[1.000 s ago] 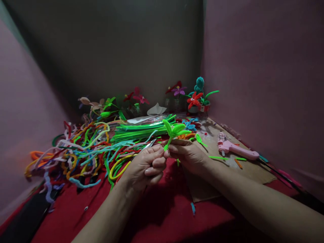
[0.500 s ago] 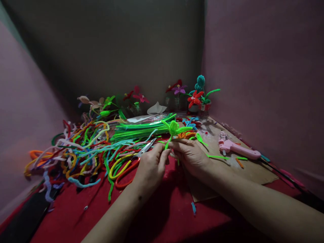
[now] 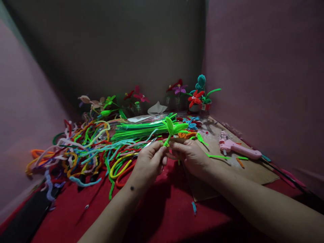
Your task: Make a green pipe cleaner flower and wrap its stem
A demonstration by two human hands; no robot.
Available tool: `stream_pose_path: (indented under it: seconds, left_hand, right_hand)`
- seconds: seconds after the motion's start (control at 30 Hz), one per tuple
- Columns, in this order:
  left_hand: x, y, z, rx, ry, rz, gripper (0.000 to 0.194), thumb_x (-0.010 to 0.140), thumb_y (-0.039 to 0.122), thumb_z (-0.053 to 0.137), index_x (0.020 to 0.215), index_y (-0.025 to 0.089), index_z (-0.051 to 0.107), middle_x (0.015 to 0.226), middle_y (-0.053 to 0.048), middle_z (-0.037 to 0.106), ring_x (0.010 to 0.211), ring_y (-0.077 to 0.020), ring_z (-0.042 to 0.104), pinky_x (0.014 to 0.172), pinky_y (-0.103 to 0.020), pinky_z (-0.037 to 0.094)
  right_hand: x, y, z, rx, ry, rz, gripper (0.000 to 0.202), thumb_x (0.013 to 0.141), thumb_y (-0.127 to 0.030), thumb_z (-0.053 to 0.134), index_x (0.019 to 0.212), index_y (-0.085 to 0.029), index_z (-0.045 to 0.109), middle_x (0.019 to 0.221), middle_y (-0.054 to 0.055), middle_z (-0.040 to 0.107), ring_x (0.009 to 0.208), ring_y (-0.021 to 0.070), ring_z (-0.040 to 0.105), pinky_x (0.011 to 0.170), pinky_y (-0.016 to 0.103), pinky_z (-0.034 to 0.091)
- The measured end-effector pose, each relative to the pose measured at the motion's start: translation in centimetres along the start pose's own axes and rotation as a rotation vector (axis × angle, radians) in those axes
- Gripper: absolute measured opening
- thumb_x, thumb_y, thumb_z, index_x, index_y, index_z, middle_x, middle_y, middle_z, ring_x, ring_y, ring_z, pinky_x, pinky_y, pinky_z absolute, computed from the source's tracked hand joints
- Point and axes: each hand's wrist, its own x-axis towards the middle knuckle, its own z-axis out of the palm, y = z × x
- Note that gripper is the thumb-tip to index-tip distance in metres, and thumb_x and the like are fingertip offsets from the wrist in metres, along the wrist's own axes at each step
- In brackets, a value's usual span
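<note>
A bright green pipe-cleaner flower (image 3: 173, 128) stands upright between my hands, its petals spread above the fingers. My left hand (image 3: 152, 158) pinches its stem between thumb and forefinger. From the other side my right hand (image 3: 191, 157) closes its thumb and fingertips on the same stem, touching close to the left fingertips. The lower end of the stem is mostly hidden by the fingers. Scissors (image 3: 120, 167) with yellow and red handles lie just left of my left hand, their blades partly covered by it.
Loose coloured pipe cleaners (image 3: 83, 152) heap up at the left, beside a bundle of green ones (image 3: 141, 130). A pink glue gun (image 3: 238, 148) rests on cardboard (image 3: 253, 172) at the right. Finished flowers (image 3: 196, 98) stand along the back. A black object (image 3: 27, 212) lies at the front left.
The flower has turned and tilted, so its petals now face differently. My left hand has shifted slightly and now covers more of the scissor blades; both hands still grip the stem.
</note>
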Motion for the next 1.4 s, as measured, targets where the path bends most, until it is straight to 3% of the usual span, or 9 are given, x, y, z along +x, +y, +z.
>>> stream_pose_path:
  seconds: [0.23,0.4,0.57,0.67,0.73,0.83,0.9,1.1,1.4]
  left_hand:
    - [-0.1,0.3,-0.6,-0.346,-0.166,-0.192,0.020,0.078,0.035,0.055,0.072,0.016,0.052,0.044,0.007,0.044,0.028,-0.0011,0.027,0.029,-0.012,0.018]
    - [0.3,-0.4,-1.6,-0.491,-0.331,-0.208,0.019,0.079,0.035,0.055,0.077,0.016,0.054,0.043,0.008,0.043,0.026,-0.0003,0.020,0.026,-0.012,0.020]
    - [0.2,-0.3,-1.6,-0.505,-0.363,-0.218,0.017,0.080,0.034,0.053,0.083,0.017,0.055,0.044,0.008,0.045,0.027,-0.0007,0.020,0.027,-0.012,0.020]
    - [0.0,0.1,-0.9,-0.356,-0.278,-0.190,0.019,0.080,0.036,0.052,0.077,0.017,0.053,0.046,0.006,0.048,0.027,-0.0025,0.027,0.029,-0.014,0.019]
    - [-0.2,0.1,-0.3,-0.147,-0.143,-0.107,0.022,0.080,0.037,0.050,0.070,0.017,0.051,0.047,0.005,0.049,0.030,-0.0047,0.033,0.032,-0.016,0.022]
    - [-0.2,-0.5,0.3,0.227,0.091,0.159,0.022,0.079,0.033,0.050,0.063,0.019,0.051,0.049,0.003,0.048,0.039,-0.0080,0.039,0.042,-0.020,0.028]
    - [-0.2,-1.1,0.3,0.416,0.188,0.319,0.016,0.079,0.030,0.051,0.066,0.020,0.054,0.051,0.003,0.047,0.044,-0.0099,0.039,0.048,-0.022,0.027]
    - [-0.1,-2.2,0.0,0.661,0.217,0.470,0.011,0.082,0.026,0.047,0.075,0.021,0.054,0.059,0.001,0.048,0.051,-0.0126,0.041,0.054,-0.024,0.027]
    - [0.1,-2.1,-0.1,0.692,0.169,0.481,0.013,0.082,0.018,0.040,0.073,0.021,0.049,0.058,0.002,0.044,0.052,-0.0127,0.038,0.054,-0.023,0.028]
  right_hand:
    - [-0.1,-0.6,0.1,-0.049,-0.024,-0.021,0.015,0.069,-0.027,0.067,0.080,-0.017,0.070,0.066,0.000,0.056,0.056,0.0087,0.036,0.054,0.025,0.027]
    - [-0.1,-0.8,0.1,-0.069,-0.044,-0.014,0.013,0.070,-0.028,0.067,0.075,-0.016,0.070,0.061,-0.001,0.054,0.057,0.0094,0.039,0.055,0.026,0.028]
    - [-0.1,-0.7,0.1,-0.038,-0.094,-0.044,0.010,0.072,-0.026,0.065,0.073,-0.017,0.068,0.062,-0.001,0.052,0.059,0.0092,0.038,0.057,0.026,0.029]
    - [0.0,-0.3,0.1,-0.003,-0.077,-0.044,0.010,0.071,-0.027,0.066,0.068,-0.017,0.065,0.060,-0.002,0.048,0.057,0.0091,0.035,0.056,0.026,0.028]
    - [0.0,-0.1,0.0,0.009,-0.044,-0.032,0.013,0.070,-0.027,0.067,0.064,-0.017,0.062,0.056,-0.004,0.043,0.054,0.0089,0.032,0.055,0.026,0.027]
    - [0.1,0.1,0.0,0.021,0.012,-0.038,0.014,0.068,-0.027,0.068,0.063,-0.018,0.059,0.055,-0.005,0.039,0.053,0.0088,0.030,0.054,0.026,0.026]
    - [0.1,0.1,0.1,0.024,0.032,-0.067,0.014,0.067,-0.026,0.068,0.063,-0.018,0.058,0.056,-0.005,0.039,0.053,0.0085,0.029,0.053,0.025,0.026]
    - [0.1,0.2,0.2,-0.026,0.038,-0.101,0.017,0.069,-0.026,0.066,0.060,-0.017,0.054,0.055,-0.005,0.035,0.052,0.0085,0.025,0.051,0.025,0.022]
    - [0.2,0.4,-0.1,-0.082,0.008,-0.121,0.013,0.073,-0.027,0.063,0.065,-0.017,0.063,0.057,-0.003,0.045,0.054,0.0093,0.031,0.052,0.025,0.023]
